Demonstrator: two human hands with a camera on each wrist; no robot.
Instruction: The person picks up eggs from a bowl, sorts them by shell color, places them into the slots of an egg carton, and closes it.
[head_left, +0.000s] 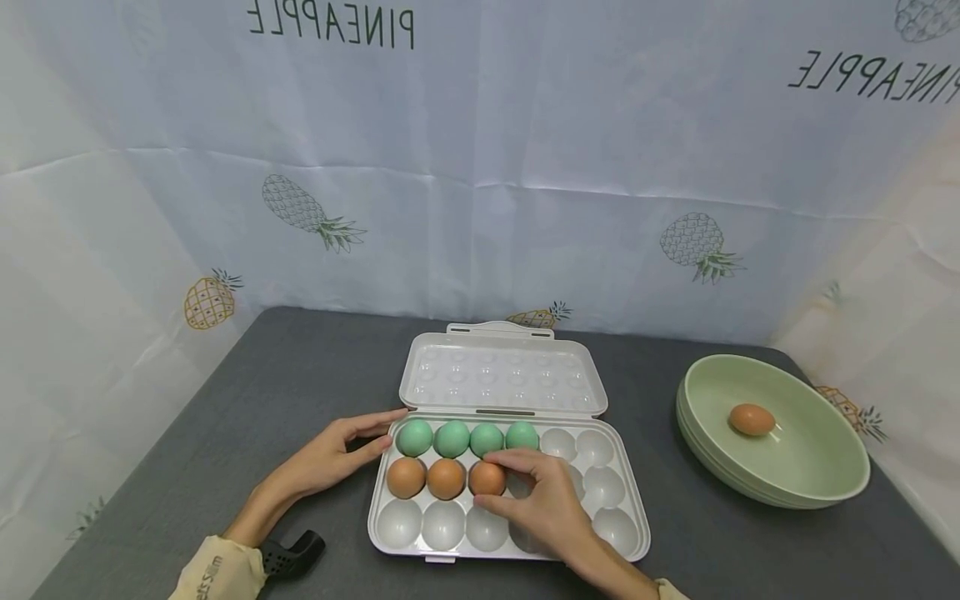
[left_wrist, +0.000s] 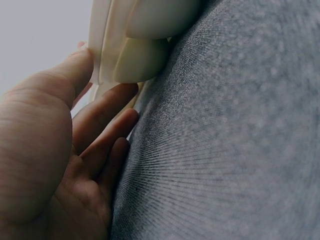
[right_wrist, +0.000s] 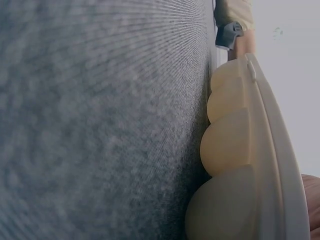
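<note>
A white plastic egg box (head_left: 400, 550) lies with its lid (head_left: 502, 375) folded back. Several green eggs (head_left: 452, 438) fill part of its back row. Two brown eggs (head_left: 446, 478) sit at the left of the middle row. Beside them, my right hand (head_left: 551, 500) pinches a third brown egg (head_left: 487, 480) between thumb and index finger, at the third hollow. My left hand (head_left: 330, 454) touches the box's back left corner, thumb and fingers fairly straight. In the left wrist view, its thumb meets the rim and its other fingers (left_wrist: 107, 112) lie below the rim.
On the right stands a stack of pale green bowls (head_left: 810, 467); one brown egg (head_left: 752, 420) lies in the top one. A dark grey cloth (head_left: 322, 358) covers the table. Behind hangs a white curtain (head_left: 480, 250) with pineapple prints. A black strap (head_left: 292, 556) is on my left wrist.
</note>
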